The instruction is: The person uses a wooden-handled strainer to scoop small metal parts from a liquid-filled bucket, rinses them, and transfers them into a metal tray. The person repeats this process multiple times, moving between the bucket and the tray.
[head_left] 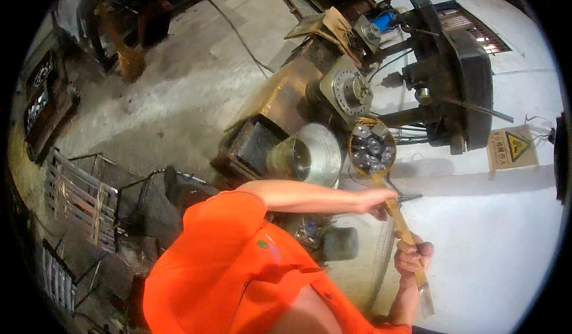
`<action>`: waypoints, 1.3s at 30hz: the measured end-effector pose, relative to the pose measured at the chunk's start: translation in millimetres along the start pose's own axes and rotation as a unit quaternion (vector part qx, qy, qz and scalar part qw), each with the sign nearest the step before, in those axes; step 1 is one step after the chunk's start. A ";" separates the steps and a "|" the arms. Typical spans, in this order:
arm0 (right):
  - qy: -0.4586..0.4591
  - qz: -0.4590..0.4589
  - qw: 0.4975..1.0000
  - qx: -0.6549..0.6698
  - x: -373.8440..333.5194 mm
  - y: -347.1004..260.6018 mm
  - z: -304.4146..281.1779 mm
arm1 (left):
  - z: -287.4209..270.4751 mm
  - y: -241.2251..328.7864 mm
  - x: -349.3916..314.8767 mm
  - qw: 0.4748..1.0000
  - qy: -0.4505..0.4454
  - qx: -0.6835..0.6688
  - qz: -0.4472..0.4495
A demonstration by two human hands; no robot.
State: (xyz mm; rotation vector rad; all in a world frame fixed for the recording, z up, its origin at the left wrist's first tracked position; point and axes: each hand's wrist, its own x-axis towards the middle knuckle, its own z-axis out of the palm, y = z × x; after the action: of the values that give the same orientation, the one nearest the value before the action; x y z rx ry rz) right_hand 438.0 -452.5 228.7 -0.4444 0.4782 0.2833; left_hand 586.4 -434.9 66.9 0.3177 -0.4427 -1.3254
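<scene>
A long, flat, yellowish-brown strip (403, 227) slants down toward the lower right, its far end pale and shiny; its exact kind I cannot make out. My left hand (376, 202), reaching across from the left, is closed around its upper part. Lower down, my right hand (412, 255) has its fingers wrapped round the same strip. Just beyond my left hand is a round yellow-rimmed container (393, 155) holding several shiny metal parts (372, 146). The strip's upper end comes near this container's rim; whether they touch is unclear.
A metal bucket (330, 140) stands left of the container. Behind are a round machine table with holes (348, 96) and a dark drill press (471, 90). A warning sign (513, 147) hangs on the white wall. Slatted chairs (83, 194) stand at left, a grey bucket (341, 243) below my left arm.
</scene>
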 end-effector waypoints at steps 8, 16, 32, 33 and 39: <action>-0.050 0.011 0.999 0.012 59.5 58.2 62.3 | -13.7 80.5 -91.1 0.999 -0.008 0.019 -0.032; -0.061 0.146 0.987 -0.001 195.9 96.1 101.4 | -95.5 169.2 -215.7 0.985 0.156 0.066 0.038; 0.047 0.558 0.821 -0.110 652.1 267.0 173.1 | -284.4 163.3 -777.9 0.305 0.928 0.108 0.182; 0.043 0.585 0.801 -0.117 675.6 290.7 180.3 | -304.9 104.3 -811.7 0.235 0.957 0.086 0.148; 0.115 0.604 0.758 -0.220 772.6 394.7 238.9 | -241.7 -28.0 -817.5 0.139 0.939 -0.145 0.281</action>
State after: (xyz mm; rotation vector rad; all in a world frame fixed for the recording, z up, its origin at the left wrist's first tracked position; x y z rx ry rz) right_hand 1043.8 124.8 -102.2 -0.5807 0.9133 1.6492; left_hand 532.2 349.7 -263.3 1.0312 1.7681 0.5698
